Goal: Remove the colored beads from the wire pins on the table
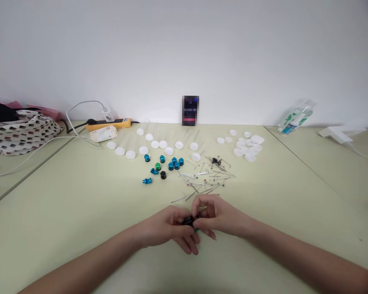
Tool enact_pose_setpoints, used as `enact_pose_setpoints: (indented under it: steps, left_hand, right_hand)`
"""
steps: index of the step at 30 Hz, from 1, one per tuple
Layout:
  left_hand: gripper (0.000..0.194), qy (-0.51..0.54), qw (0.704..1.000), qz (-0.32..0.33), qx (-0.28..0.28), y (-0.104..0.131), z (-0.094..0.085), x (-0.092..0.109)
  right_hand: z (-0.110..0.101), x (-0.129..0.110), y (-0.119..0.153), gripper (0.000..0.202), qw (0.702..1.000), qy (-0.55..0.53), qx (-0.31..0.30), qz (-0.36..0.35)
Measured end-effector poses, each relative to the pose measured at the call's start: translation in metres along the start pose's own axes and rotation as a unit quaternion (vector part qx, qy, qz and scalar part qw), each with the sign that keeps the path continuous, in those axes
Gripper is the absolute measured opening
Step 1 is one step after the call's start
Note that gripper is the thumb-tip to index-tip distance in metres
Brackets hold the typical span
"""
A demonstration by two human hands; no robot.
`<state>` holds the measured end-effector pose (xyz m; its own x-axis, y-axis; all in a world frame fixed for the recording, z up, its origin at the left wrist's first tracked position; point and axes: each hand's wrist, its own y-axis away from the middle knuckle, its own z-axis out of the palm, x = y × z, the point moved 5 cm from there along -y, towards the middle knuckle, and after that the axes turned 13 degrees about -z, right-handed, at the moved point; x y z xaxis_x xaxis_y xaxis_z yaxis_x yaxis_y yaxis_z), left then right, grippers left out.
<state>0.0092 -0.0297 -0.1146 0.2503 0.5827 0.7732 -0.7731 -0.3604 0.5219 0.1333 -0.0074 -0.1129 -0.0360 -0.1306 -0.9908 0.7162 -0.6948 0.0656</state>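
8 blue fittings (177, 165), 1 phone (190, 110)

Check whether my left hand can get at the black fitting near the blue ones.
Likely yes: bare tabletop lies between the left hand and the black fitting, though that hand holds a dark part and may need freeing first.

Stretches wide as a pale green tabletop (279, 204). Carries, near the middle, blue metal fittings (177, 165), a green fitting (158, 166), a black fitting (163, 175) and, right of these, thin metal rods (187, 175), several L-shaped; farther back, holds white-capped clear tubes (130, 154) and, to their right, clustered white caps (250, 157). Toward the far edge, bears a patterned cloth bag (24, 128) at left, then a yellow power strip (122, 123), a white packet (102, 134), an upright dark-screened device (190, 110), a clear plastic package (297, 116) and a white adapter (337, 134).
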Motion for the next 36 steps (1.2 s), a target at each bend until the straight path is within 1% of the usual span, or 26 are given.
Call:
enact_pose_setpoints:
  steps: [3, 6, 8, 12, 14, 16, 18, 23, 25, 27, 31, 32, 36]
  left_hand:
    - [0.029, -0.009, 1.0, 0.011, 0.004, -0.001, 0.003, 0.002]
    - [0.028, -0.02, 0.999, 0.032, 0.029, -0.002, 0.001, 0.003]
    - [0.029, -0.025, 0.998, 0.034, 0.038, -0.002, 0.0, 0.002]
    - [0.039, -0.032, 0.999, 0.004, 0.012, -0.001, -0.003, -0.001]
    - [0.041, -0.027, 1.0, -0.009, 0.001, -0.001, -0.004, -0.003]
    - [0.041, -0.027, 1.0, -0.006, -0.001, -0.001, -0.003, -0.003]
    - [0.038, -0.031, 0.999, 0.01, 0.014, -0.001, -0.001, -0.002]
    - [0.03, -0.03, 0.993, 0.07, 0.089, -0.002, -0.002, -0.003]
    - [0.029, -0.034, 0.989, 0.08, 0.123, -0.003, -0.006, -0.004]
    - [0.027, -0.05, 0.985, 0.074, 0.146, -0.002, -0.009, -0.004]
    - [0.043, -0.072, 0.987, 0.053, 0.136, -0.001, -0.007, -0.002]
    - [0.044, -0.068, 0.987, 0.054, 0.135, -0.001, -0.007, 0.0]
    - [0.028, -0.042, 0.987, 0.089, 0.131, 0.0, -0.005, 0.004]
  right_hand:
    - [0.002, -0.001, -0.001, 0.025, 1.0, -0.027, 0.005, -0.006]
    - [0.001, -0.002, -0.003, 0.026, 0.998, -0.056, 0.002, -0.022]
    - [0.0, -0.003, -0.004, 0.025, 0.997, -0.068, -0.007, -0.035]
    - [0.0, -0.003, -0.003, 0.024, 0.994, -0.091, -0.036, -0.044]
    - [0.001, -0.003, -0.002, 0.025, 0.993, -0.105, -0.039, -0.043]
    - [0.001, -0.004, -0.002, 0.026, 0.992, -0.113, -0.033, -0.04]
    - [0.001, -0.003, -0.002, 0.027, 0.993, -0.109, -0.026, -0.037]
    - [-0.001, -0.001, -0.002, 0.024, 0.995, -0.087, 0.011, -0.038]
    - [-0.002, 0.001, -0.002, 0.023, 0.995, -0.088, 0.024, -0.04]
    - [-0.002, 0.002, -0.002, 0.022, 0.994, -0.099, 0.026, -0.044]
    - [0.001, 0.003, -0.002, 0.019, 0.99, -0.124, 0.012, -0.064]
    - [0.002, 0.002, -0.002, 0.018, 0.989, -0.13, 0.01, -0.07]
    - [0.001, 0.001, -0.003, 0.016, 0.982, -0.162, 0.03, -0.089]
